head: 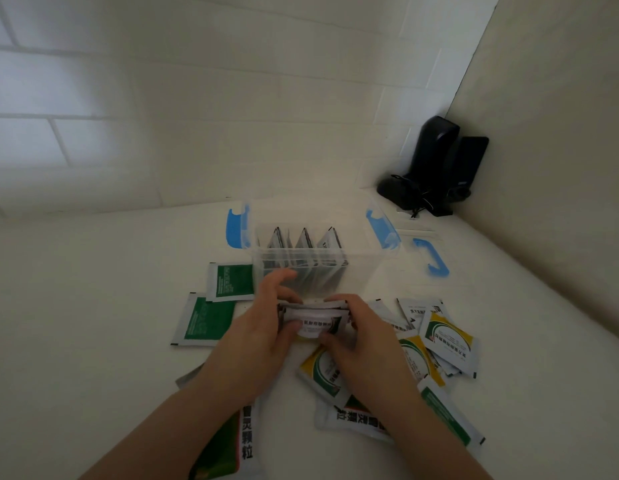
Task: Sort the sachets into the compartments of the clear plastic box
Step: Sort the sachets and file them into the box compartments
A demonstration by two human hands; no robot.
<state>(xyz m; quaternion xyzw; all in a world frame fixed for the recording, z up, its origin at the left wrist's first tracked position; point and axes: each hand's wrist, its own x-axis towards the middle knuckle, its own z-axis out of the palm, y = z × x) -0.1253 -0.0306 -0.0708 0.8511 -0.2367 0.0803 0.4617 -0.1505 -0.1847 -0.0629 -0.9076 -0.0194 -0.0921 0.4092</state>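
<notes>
A clear plastic box (356, 271) with blue latches stands open on the white table, and several dark sachets (303, 242) stand upright in its compartments. Just in front of it, both hands hold a small stack of white sachets (315, 318) on edge. My left hand (263, 327) grips the stack's left end, my right hand (353, 334) its right end. Loose sachets lie around: two green ones (211, 317) to the left, yellow-and-white ones (446, 337) to the right, larger white ones (356, 415) under my forearms.
The box's lid with a blue handle (432, 256) lies to the right of the box. Black devices with cables (436, 168) stand in the far right corner against the tiled wall. A plain wall closes the right side.
</notes>
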